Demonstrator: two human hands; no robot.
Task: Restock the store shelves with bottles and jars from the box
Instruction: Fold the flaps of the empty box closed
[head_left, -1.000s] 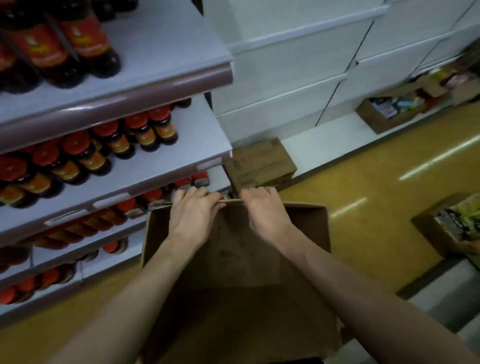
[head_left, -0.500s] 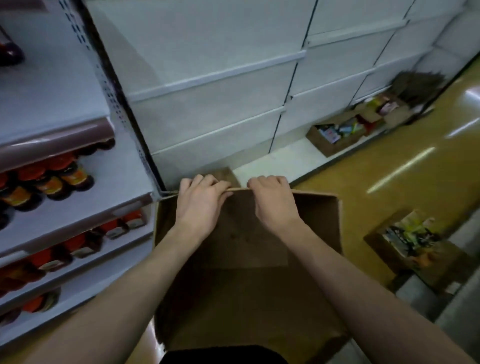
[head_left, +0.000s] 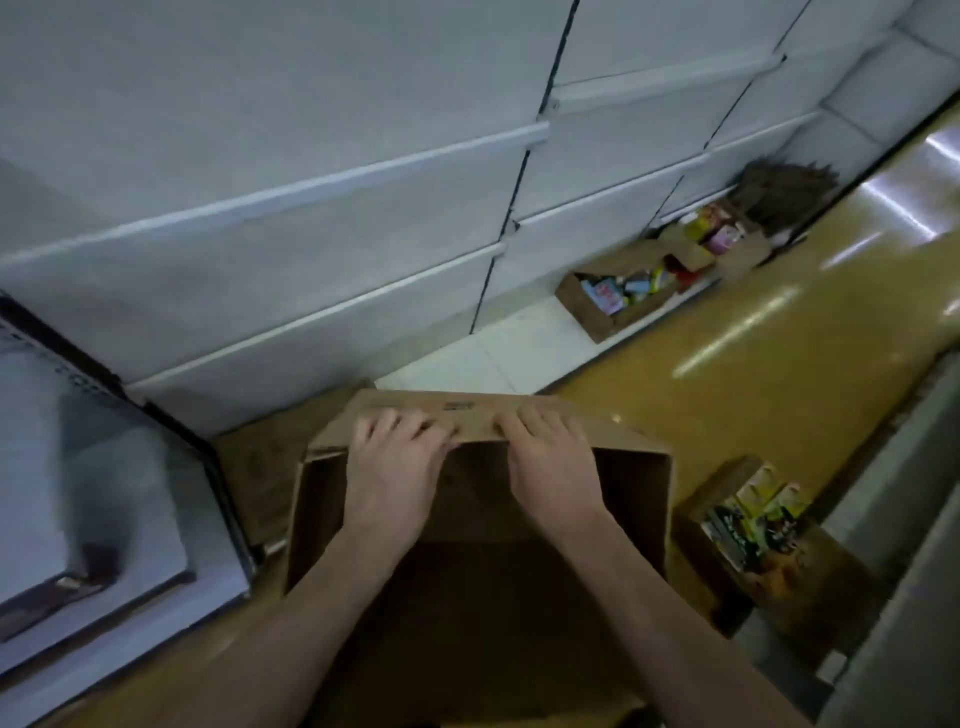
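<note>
Directly under my view, the cardboard box (head_left: 639, 499) sits open, and both hands are on its far wall: the left hand (head_left: 392, 462) and the right hand (head_left: 550, 467) lie side by side, a little apart, each grip curled over the top edge, fingers on the folded-out far flap (head_left: 467, 410) and palms on the inner face. From here I see only bare brown cardboard inside the box, its lower part in shadow; I can make out no bottle or jar in it. Just left of the left grip a second piece of brown cardboard (head_left: 260, 467) lies on the floor against the shelf base. Beyond the fingertips rise blank white shelves (head_left: 260, 208). Further left stands another white shelf unit (head_left: 104, 519), too blurred to read. Right of the right grip, a small box of packets (head_left: 753, 525) rests on the yellow floor (head_left: 779, 374), and well beyond it more opened cartons of goods (head_left: 618, 296) sit on the lowest shelf.
</note>
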